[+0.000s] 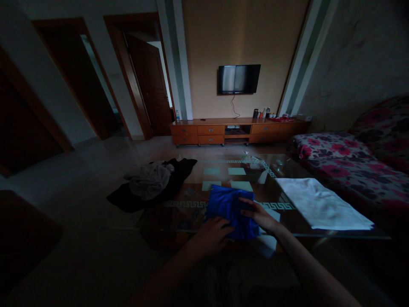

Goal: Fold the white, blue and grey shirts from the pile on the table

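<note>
1. A blue garment, partly folded, lies on the near edge of a glass coffee table.
2. The left hand rests flat on the garment's near left corner, fingers spread and pressing down, pinching nothing.
3. The right hand lies on its right edge, fingers extended over the cloth; whether they pinch it cannot be told.
4. A folded white cloth lies on the table to the right, apart from the garment.
5. A heap of dark and grey clothes sits at the table's left end.
6. Beyond, a wooden TV cabinet stands below a wall television; no writing is readable.
7. A floral sofa stands on the right.
</note>
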`<state>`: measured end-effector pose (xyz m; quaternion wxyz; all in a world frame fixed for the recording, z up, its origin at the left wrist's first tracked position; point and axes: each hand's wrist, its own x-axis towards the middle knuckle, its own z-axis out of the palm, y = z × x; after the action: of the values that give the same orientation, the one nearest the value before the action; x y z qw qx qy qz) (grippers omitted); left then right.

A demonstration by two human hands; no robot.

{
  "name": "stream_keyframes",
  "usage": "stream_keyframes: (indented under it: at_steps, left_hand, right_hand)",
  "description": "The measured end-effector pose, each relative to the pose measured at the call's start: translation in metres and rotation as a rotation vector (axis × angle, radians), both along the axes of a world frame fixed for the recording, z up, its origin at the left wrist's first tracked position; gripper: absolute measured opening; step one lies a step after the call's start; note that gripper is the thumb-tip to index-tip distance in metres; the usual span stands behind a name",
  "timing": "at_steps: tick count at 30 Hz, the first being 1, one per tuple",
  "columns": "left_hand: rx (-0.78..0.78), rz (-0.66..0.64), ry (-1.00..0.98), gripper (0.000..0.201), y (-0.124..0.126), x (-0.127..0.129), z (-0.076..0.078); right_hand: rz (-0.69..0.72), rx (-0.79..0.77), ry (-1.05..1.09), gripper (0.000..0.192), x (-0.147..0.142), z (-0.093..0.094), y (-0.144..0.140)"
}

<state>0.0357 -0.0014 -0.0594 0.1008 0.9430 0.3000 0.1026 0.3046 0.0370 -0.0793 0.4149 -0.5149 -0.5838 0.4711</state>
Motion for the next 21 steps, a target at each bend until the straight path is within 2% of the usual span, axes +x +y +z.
stream_keyframes:
  at_steps: [6, 10, 13, 17, 19, 21]
  left_hand:
    - [-0.003, -0.011, 0.031, 0.045, 0.0, -0.001, 0.002]
    - [0.004, -0.017, 0.038, 0.046, 0.0, -0.003, 0.002]
    - [0.009, -0.019, 0.037, 0.045, 0.0, -0.004, 0.002]
    - [0.009, -0.02, 0.028, 0.044, 0.0, -0.004, 0.002]
    - [0.006, -0.019, 0.023, 0.044, 0.0, -0.004, 0.002]
    - [0.004, -0.017, 0.02, 0.044, 0.0, -0.005, 0.002]
  right_hand:
    - [0.002, 0.102, -0.06, 0.071, 0.005, -0.003, 0.005]
    - [-0.067, 0.253, -0.326, 0.076, 0.006, -0.013, 0.01]
    - [-0.075, 0.244, -0.46, 0.08, 0.008, -0.016, 0.011]
    - [-0.013, 0.138, -0.338, 0.08, 0.013, -0.012, 0.007]
    - [0.039, 0.127, -0.24, 0.081, 0.013, -0.008, 0.004]
    - [0.052, 0.154, -0.248, 0.083, 0.01, -0.003, 0.002]
